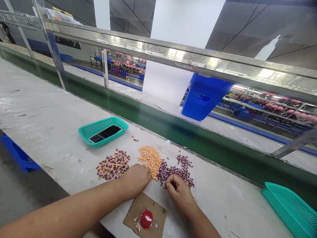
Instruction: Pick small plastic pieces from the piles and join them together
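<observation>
3 main piles of small pieces on the tabletop: mixed pile at left, orange pile in the middle, purple pile at right, touching the orange. A smaller purple cluster sits just behind it. Left hand is at the near edge of the orange pile, fingers curled down; tips hidden, can't tell if they're apart or gripping. Right hand is at the near edge of the purple pile, thumb and index fingertips together; can't tell if a piece is between them. Cardboard lies in front, between the 2 forearms, with a round red object and a few scraps on it. Green basket behind the mixed pile holds a phone. Other green basket at far right. Green belt runs behind.
</observation>
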`<state>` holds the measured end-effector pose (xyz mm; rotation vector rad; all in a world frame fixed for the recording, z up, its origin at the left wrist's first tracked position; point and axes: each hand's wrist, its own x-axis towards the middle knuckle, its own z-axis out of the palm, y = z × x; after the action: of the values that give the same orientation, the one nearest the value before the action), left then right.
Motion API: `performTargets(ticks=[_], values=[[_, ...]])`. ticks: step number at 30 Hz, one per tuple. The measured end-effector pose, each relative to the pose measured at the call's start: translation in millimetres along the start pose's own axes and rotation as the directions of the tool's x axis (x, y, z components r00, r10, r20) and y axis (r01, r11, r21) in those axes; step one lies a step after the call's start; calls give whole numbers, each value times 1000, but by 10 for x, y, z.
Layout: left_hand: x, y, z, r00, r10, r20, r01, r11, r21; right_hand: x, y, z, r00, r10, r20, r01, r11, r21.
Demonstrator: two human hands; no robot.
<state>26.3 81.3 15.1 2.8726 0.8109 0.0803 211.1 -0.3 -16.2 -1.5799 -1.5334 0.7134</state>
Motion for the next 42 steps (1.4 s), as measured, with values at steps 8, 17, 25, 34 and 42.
performTargets(ticks=[8,17,25,34,42], values=[[-111,168,-122,997,-29,-66,13,972,-234,-124,-105,141,989,92,116,-142,811,568],[-206,313,-35,963,-208,-173,56,778,-626,-206,-206,193,970,88,225,-234,577,783],[-296,431,87,949,-303,89,71,-70,-995,-246,-220,216,961,20,275,-244,527,814],[-410,397,31,948,-283,149,154,-3,-988,-285,-311,206,943,-68,326,-210,638,741],[-575,322,92,879,-462,119,97,-71,-993,-323,-407,206,911,-292,290,283,956,75]])
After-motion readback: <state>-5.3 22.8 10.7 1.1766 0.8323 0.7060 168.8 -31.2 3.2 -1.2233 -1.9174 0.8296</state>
